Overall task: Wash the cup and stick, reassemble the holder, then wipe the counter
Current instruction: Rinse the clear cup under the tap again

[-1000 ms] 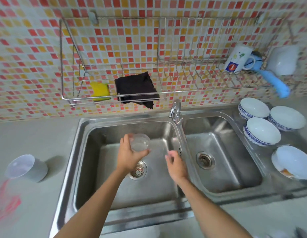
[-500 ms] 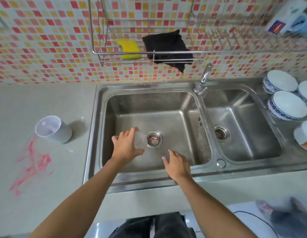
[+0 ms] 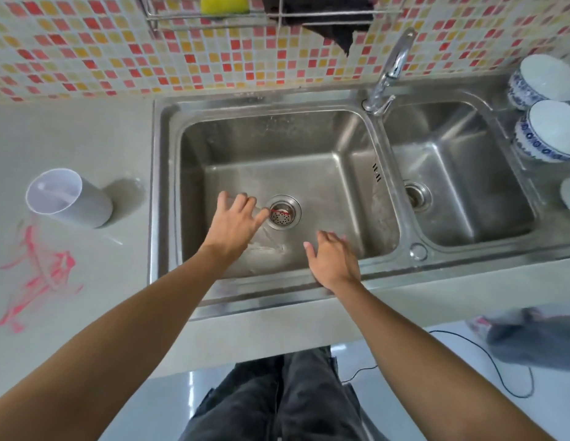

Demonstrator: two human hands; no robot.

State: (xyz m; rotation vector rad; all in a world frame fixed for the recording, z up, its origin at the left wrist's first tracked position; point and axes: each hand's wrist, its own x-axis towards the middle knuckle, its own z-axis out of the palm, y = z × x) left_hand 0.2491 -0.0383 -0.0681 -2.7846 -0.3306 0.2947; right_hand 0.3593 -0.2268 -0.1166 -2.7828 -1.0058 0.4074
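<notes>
Hold the clear cup (image 3: 258, 203) round its middle with left hand (image 3: 234, 222) fingers curled, low in the sink (image 3: 162, 186) beside the drain (image 3: 283, 212): probably light, thin, wet-slick; right hand (image 3: 333, 261) empty, fingers loosely spread.

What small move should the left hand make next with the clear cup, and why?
Probably lift the clear cup out of the left basin toward the gray holder on the counter. The left hand grips it beside the drain strainer, the faucet runs no water, and the right hand is empty.
</notes>
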